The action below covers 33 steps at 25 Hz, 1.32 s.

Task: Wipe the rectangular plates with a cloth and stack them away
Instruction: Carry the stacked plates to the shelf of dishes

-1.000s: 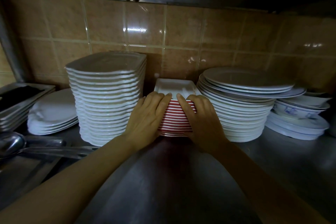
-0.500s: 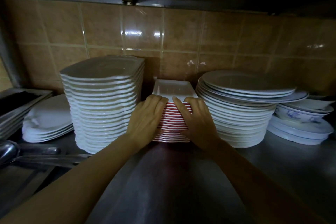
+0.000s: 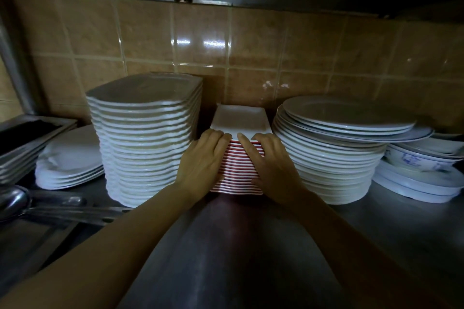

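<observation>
Nearest, two forearms are reached forward over the steel table point(image 3: 251, 246). The left hand point(image 3: 203, 163) and right hand point(image 3: 270, 165) are laid flat against the near face of the stack of red-edged rectangular plates point(image 3: 237, 163) — fingers fairly straight, fingertips up at the top rim, nothing curled round. The stack is set directly ahead of both hands, equally near to each, its long axis running away toward the tiled wall point(image 3: 251, 52). It is flanked closely by a tall white plate stack point(image 3: 148, 138) on the left and round plates point(image 3: 331, 148) on the right — so any further push is judged to go straight back.
</observation>
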Motion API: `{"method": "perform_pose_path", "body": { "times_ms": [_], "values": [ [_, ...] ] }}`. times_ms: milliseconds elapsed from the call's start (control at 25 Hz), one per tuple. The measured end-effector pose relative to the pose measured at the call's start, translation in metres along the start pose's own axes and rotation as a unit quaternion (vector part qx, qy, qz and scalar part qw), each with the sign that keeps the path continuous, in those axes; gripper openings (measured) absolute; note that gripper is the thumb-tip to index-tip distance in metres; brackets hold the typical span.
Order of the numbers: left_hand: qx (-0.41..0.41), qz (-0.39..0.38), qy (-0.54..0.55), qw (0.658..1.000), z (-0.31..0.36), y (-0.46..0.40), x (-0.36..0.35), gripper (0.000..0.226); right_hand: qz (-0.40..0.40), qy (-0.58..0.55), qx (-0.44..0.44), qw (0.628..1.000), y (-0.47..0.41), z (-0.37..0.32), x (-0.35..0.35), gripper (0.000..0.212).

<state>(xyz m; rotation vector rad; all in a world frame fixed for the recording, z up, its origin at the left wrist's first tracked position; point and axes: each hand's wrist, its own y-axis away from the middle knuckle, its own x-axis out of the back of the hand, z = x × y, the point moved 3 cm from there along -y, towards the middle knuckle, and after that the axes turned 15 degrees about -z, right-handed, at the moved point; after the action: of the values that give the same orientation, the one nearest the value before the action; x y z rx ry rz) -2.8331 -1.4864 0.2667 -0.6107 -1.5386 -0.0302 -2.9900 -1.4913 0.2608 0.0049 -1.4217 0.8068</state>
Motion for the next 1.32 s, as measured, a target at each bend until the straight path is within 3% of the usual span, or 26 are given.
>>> {"method": "perform_pose_path", "body": {
  "times_ms": [120, 760, 920, 1320],
  "values": [
    [0.008, 0.007, -0.013, 1.0, 0.003, 0.003, 0.004, 0.064, -0.007, -0.012, 0.001, 1.0, 0.003, -0.001, 0.006, 0.08],
    [0.053, -0.03, 0.024, 0.998, -0.012, 0.103, 0.051, 0.102, -0.04, -0.09, 0.024, 0.995, 0.016, -0.067, 0.054, 0.089],
    [0.085, -0.028, 0.004, 0.996, -0.045, 0.17, 0.065, 0.096, -0.061, -0.114, 0.069, 0.989, 0.014, -0.129, 0.064, 0.09],
    [0.259, -0.048, -0.043, 0.964, -0.141, 0.376, 0.123, 0.091, -0.1, -0.174, 0.203, 0.958, 0.014, -0.357, 0.093, 0.093]
  ]
}}
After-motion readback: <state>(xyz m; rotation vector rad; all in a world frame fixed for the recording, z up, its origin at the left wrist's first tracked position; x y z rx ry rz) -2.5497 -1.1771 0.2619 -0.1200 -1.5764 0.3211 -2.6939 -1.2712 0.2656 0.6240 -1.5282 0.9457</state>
